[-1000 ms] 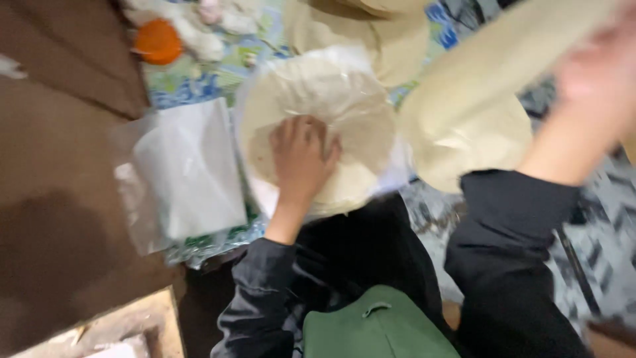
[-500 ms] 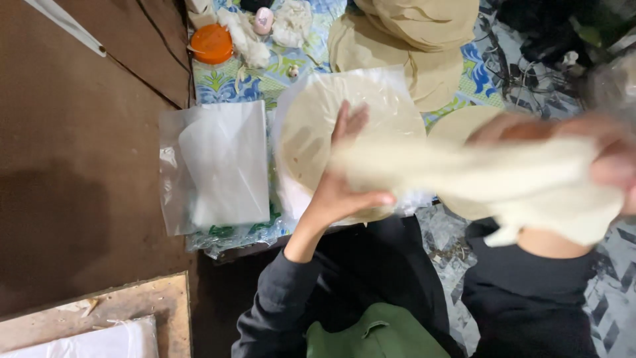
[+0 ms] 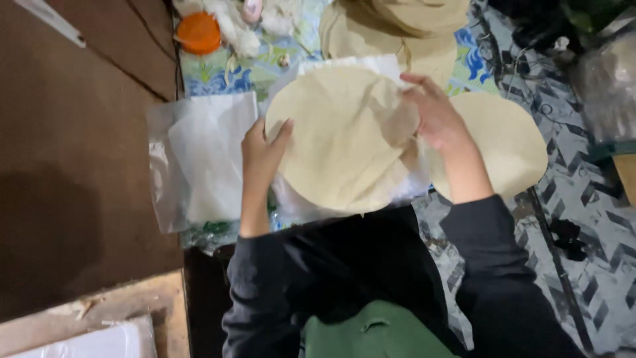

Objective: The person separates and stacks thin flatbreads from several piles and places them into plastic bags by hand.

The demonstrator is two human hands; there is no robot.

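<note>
Clear rectangular plastic bag (image 3: 199, 162) with white sheets, flat just left of the round stack.

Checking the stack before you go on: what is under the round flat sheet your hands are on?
Under the round flat sheet, white paper or plastic shows at the top and lower edges. Both the left hand and right hand touch it. Any sheets beneath are covered.

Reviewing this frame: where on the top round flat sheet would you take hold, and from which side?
By its thin rim, from both sides: the top round sheet lies flat and limp on its stack, so the left hand and right hand at opposite edges suit it.
</note>
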